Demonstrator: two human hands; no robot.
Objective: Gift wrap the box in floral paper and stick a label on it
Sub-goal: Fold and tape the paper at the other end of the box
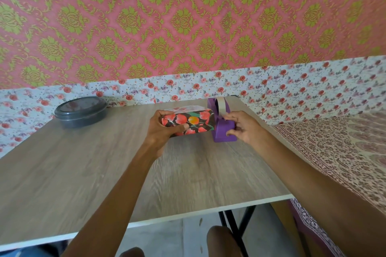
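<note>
The oblong box in dark, red-flowered paper (194, 121) lies far across our pale wood-grain table (100, 165), its left end gripped by our left hand (165, 129). Taping seems under way: our right hand (243, 128), fingers curled, pinches pale tape (220, 108) at the purple plastic dispenser (224, 134) just beside it. Next, we judge, comes a clean tear.

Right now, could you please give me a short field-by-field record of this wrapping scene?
box: wrapped in floral paper; no label visible
left grip: holds the box's left end
right grip: fingers and thumb round the front of the tape dispenser
tape dispenser: purple, just right of the box
container: grey, round, lidded, far left on the table
</note>
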